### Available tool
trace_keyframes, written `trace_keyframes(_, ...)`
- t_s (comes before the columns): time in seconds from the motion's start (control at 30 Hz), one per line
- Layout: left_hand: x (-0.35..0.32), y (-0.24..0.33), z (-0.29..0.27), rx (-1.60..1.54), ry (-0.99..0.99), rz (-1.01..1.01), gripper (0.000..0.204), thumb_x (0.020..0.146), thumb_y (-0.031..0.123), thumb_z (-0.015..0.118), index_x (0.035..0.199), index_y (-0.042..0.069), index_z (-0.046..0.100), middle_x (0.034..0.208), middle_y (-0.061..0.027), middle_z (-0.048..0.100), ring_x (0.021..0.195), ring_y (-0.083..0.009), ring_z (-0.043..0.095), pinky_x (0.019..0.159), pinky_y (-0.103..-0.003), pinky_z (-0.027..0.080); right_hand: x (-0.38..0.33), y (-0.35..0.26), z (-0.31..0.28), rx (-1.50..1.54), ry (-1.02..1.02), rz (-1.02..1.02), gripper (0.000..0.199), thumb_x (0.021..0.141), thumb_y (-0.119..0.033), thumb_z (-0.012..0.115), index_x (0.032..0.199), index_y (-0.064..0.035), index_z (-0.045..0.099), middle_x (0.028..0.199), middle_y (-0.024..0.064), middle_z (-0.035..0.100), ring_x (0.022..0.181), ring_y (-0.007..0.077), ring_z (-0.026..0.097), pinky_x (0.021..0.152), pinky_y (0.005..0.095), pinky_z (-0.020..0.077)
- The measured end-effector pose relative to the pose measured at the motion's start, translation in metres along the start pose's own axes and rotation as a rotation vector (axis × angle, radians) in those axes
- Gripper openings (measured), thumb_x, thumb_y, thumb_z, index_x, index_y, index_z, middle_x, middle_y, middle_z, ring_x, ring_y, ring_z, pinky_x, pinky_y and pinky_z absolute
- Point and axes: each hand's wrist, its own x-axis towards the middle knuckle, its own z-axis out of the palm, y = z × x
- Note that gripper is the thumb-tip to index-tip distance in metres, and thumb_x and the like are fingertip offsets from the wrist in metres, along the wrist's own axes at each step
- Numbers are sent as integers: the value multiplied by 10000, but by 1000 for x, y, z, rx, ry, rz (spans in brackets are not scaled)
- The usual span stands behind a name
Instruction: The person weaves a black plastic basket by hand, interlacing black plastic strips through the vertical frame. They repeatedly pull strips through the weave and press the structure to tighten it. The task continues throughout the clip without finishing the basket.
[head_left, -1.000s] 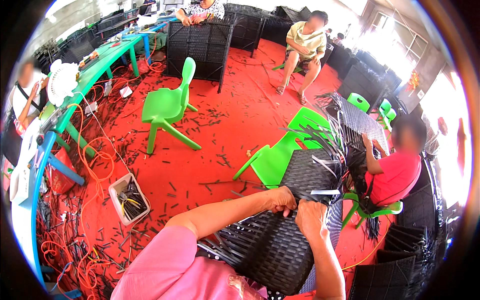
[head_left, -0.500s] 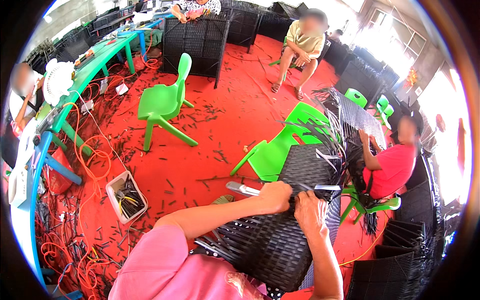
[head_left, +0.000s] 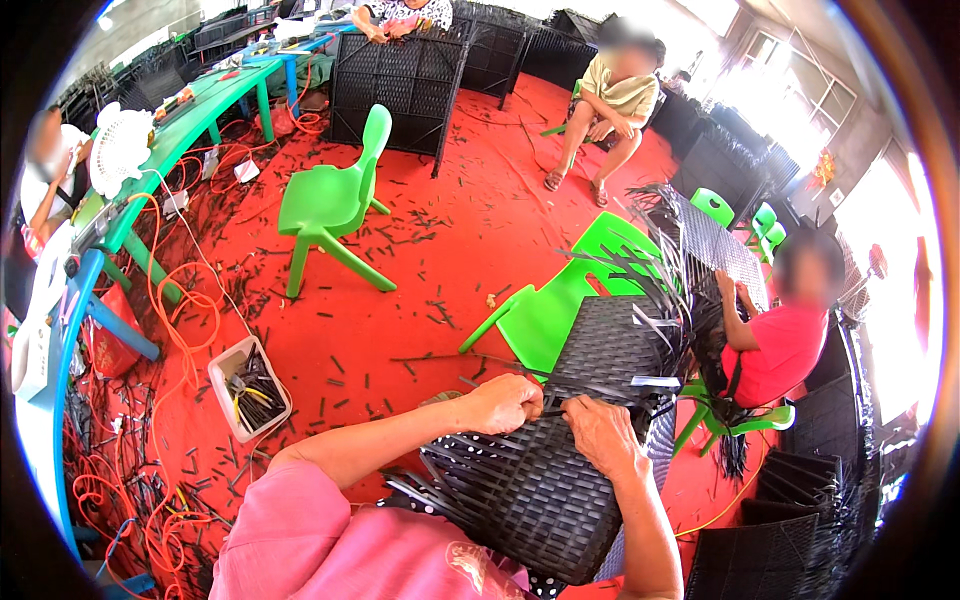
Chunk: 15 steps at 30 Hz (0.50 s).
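Across my lap lies a black woven panel point(head_left: 545, 505) of flat plastic strips, with loose strip ends point(head_left: 640, 265) fanning out at its far right corner and more sticking out on its near left side. My left hand point(head_left: 507, 403) is closed just above the panel's left edge; what its fingers hold is hidden. Close by on the right, my right hand point(head_left: 603, 432) pinches a black strip at the middle of the weave. A small gap separates the hands. A pale strip point(head_left: 655, 381) shows beyond my right hand.
A green chair point(head_left: 545, 320) stands against the panel's far side, another green chair point(head_left: 335, 200) farther left. On the red floor point(head_left: 400, 300), scattered with black scraps, sits a white bin point(head_left: 250, 390) of strips. A person in red point(head_left: 780, 350) weaves at right. Orange cords lie left.
My left hand has moved left and slightly down, away from my right hand. My right hand has shifted slightly left. The metal tool seen beside my left hand no longer shows.
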Motion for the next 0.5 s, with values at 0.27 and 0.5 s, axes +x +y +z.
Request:
trace_keyframes(0.27, -2, -2, 1, -181, -98, -231, 152, 840, 106, 512, 795, -10, 598, 529, -33, 492, 495, -104, 482, 470, -285, 379, 1, -1, 0, 15, 31, 2, 110, 884, -154, 555, 890, -49, 586, 845, 117, 628, 820, 317, 628, 711, 449, 481)
trace_keyframes(0.5, -3, 1, 3, -330, -99, -310, 149, 862, 111, 543, 801, -10, 605, 530, -31, 510, 506, -98, 503, 475, -272, 381, 0, 3, 0, 15, 60, -24, 125, 858, -160, 565, 811, -58, 619, 818, 103, 632, 857, 306, 591, 710, 437, 471)
